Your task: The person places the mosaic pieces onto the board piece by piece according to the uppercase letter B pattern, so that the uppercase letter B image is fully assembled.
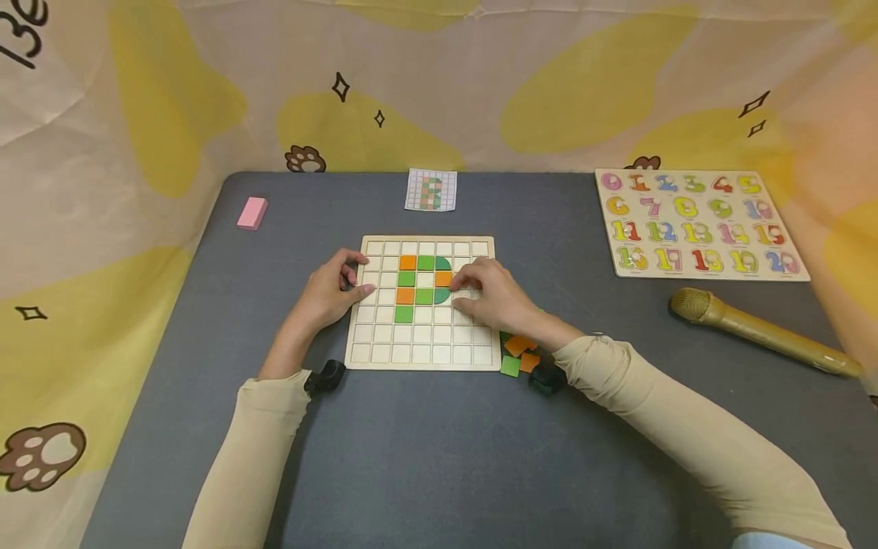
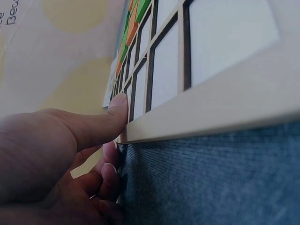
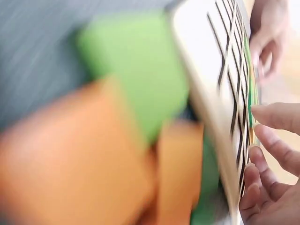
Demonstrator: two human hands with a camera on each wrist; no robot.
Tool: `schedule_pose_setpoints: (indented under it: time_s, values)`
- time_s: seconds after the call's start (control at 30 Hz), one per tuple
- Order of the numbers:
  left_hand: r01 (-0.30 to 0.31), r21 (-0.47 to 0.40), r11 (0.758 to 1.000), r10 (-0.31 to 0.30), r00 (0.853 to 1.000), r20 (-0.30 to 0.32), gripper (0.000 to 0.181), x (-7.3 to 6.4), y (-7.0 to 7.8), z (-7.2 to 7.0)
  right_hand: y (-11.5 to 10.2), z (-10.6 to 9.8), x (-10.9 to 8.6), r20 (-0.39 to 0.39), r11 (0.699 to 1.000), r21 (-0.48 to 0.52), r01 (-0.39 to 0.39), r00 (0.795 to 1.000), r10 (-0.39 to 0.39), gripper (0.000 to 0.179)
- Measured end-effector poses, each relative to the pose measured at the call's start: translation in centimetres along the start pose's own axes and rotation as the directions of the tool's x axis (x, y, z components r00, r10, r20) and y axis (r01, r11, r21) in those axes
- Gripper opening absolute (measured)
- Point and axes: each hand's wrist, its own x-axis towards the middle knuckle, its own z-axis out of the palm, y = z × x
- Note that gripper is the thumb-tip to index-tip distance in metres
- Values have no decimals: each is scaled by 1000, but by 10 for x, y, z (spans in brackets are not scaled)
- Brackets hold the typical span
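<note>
My left hand point(image 1: 334, 288) holds the left edge of a wooden grid board point(image 1: 423, 355). In the left wrist view its thumb point(image 2: 96, 126) lies on the rim, with the other fingers curled beside the edge. My right hand point(image 1: 495, 293) is over the board's right half, its fingertips at a rounded dark green tile point(image 1: 441, 296) and an orange tile point(image 1: 443, 279). No piece shows between thumb and forefinger. Another rounded dark green tile point(image 1: 442, 263) sits above, with several orange and green square tiles point(image 1: 425, 262) to the left.
Loose orange and green tiles point(image 1: 511, 366) lie by the board's lower right corner, partly under my right wrist. A pattern card point(image 1: 430, 190) lies behind the board. Farther out are a pink block point(image 1: 252, 213), a number puzzle point(image 1: 703, 225) and a gold microphone point(image 1: 761, 330).
</note>
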Motion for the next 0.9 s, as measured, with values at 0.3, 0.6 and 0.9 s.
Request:
schedule_pose_setpoints:
  time_s: [0.3,0.6,0.9]
  values:
    - [-9,1,1000,9,1000,-5,43,0,-1,1,38,-53,-23,69,994,-92,-62,995,69,23]
    - [2,8,1000,-1,1000,-13,42,0,-1,2,58,-77,-41,209,994,-108,2,978,21,25]
    - [9,17,1000,-9,1000,-2,43,1,0,2,64,-79,-45,230,991,-121,50,973,-21,20]
